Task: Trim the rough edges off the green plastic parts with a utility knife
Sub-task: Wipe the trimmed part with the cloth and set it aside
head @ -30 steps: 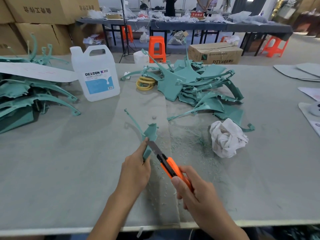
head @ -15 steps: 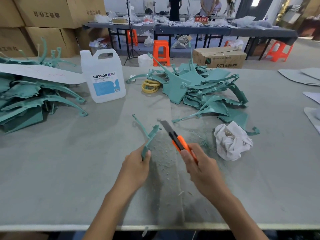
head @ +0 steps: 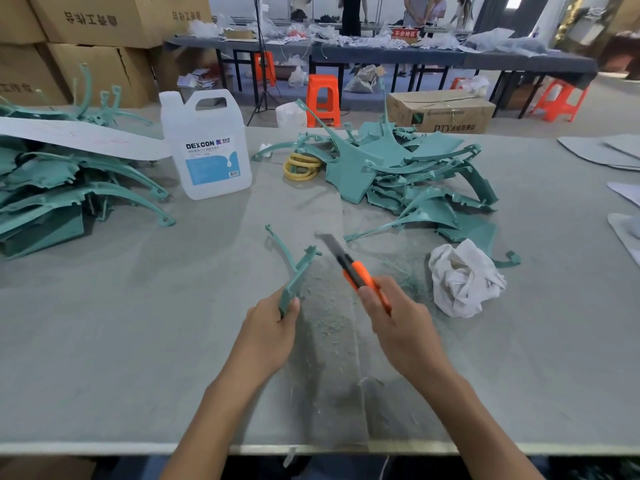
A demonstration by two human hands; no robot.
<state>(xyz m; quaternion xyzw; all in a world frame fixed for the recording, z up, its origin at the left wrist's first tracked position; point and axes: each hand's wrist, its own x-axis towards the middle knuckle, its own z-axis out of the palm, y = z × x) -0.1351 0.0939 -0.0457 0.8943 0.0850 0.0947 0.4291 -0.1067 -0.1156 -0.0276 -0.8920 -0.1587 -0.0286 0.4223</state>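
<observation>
At lower centre of the frame, the left hand (head: pixel 270 327) grips the near end of a thin green plastic part (head: pixel 298 271), thumb pressed to its edge. The part extends toward the upper centre, with a curved prong branching to the left. Just right of it, the right hand (head: pixel 401 323) is curled round the orange handle of a utility knife (head: pixel 356 271), whose extended blade angles up and to the left. Blade and part stand close but apart, and the 2 hands are likewise separate. Green shavings (head: pixel 329 323) lie scattered on the grey table (head: pixel 104 341) between and beneath the hands. Right of the knife sits a crumpled white rag (head: pixel 464 278). Above centre, a heap of green parts (head: pixel 398 168) lies beside a coil of yellow rings (head: pixel 301 166). A 2nd heap (head: pixel 52 188) fills the left edge, partly under a pale flat sheet (head: pixel 69 136). A white jug (head: pixel 207 147) labelled DEXCON stands upright between the 2 heaps. Cardboard boxes (head: pixel 86 29) occupy the upper left.
</observation>
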